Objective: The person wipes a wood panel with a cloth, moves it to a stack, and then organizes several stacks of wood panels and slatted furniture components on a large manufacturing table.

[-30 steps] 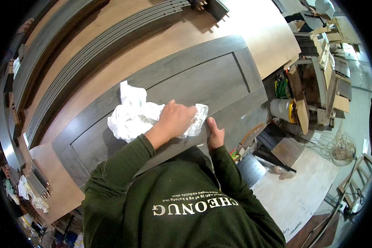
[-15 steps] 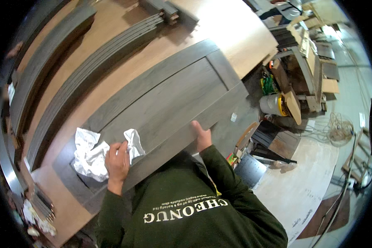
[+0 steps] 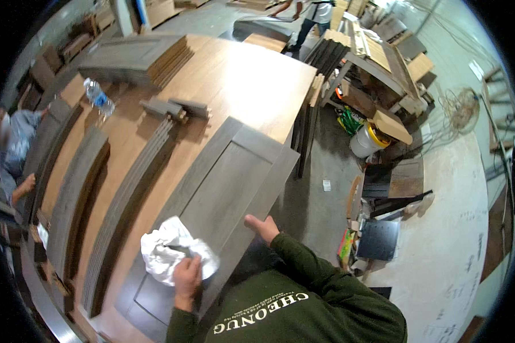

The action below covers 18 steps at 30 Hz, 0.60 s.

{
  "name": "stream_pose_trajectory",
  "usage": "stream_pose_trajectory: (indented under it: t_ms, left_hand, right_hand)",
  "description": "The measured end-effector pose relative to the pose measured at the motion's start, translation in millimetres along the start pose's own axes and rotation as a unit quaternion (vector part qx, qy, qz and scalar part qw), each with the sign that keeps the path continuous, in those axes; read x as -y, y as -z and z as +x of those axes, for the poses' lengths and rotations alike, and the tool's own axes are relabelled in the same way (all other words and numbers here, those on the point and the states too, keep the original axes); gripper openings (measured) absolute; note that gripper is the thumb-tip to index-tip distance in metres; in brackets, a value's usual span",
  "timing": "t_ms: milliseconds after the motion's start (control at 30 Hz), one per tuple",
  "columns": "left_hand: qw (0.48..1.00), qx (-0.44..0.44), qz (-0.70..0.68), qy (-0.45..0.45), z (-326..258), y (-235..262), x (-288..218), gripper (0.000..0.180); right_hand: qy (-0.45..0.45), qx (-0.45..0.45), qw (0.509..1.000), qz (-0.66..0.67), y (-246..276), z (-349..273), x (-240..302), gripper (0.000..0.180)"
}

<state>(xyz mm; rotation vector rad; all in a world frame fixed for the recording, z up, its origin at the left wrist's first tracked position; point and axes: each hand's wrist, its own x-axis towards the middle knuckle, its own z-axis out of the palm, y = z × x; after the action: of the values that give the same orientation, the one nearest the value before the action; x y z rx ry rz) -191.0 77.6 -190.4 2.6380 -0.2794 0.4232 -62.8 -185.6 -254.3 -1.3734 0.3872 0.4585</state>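
Left hand: one, the left hand [image 3: 187, 275] presses flat onto the rag [image 3: 169, 254], fingers spread over the cloth, near the panel's near end.
Right hand: one, the right hand [image 3: 262, 227] grips the panel's right edge, thumb on top, fingers curled under; well apart from the left.
Rag: one, white and crumpled, lying on the recessed middle of the panel.
Panel: one grey framed door panel [image 3: 223, 188], lying slantwise on the table, its right edge hanging past the table's right edge.
Table: one big brown table [image 3: 252, 80], carrying everything here.
Curved strips: three groups of long grey curved mouldings [image 3: 74, 194] along the table's left side, running toward the near left corner.
Stack: one pile of grey panels [image 3: 140, 57] at the far left corner.
Blocks: two short grey blocks [image 3: 171, 107] just beyond the panel's far end.
Bottle: one clear plastic bottle [image 3: 99, 98], lying near the stack; contents can't be made out.
Bucket: one white bucket [image 3: 365, 142] with a yellow rim on the floor, right of the table; what's inside is hidden.
Other people: one person [image 3: 17, 143] at the table's left edge; two more at the far end of the room.
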Motion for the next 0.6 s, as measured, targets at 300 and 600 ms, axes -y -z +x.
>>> stream_pose_trajectory:
  t_ms: [300,600]
  left_hand:
    - [0.897,-0.109,0.426,-0.037,138,175,128,0.036]
    - [0.955,0.069,0.093,0.272,-42,-8,-1,0.079]
  right_hand:
    - [-0.038,0.017,0.996,-0.082,3,-16,37,0.073]
    - [-0.058,0.122,0.988,-0.077,13,-5,38,0.058]
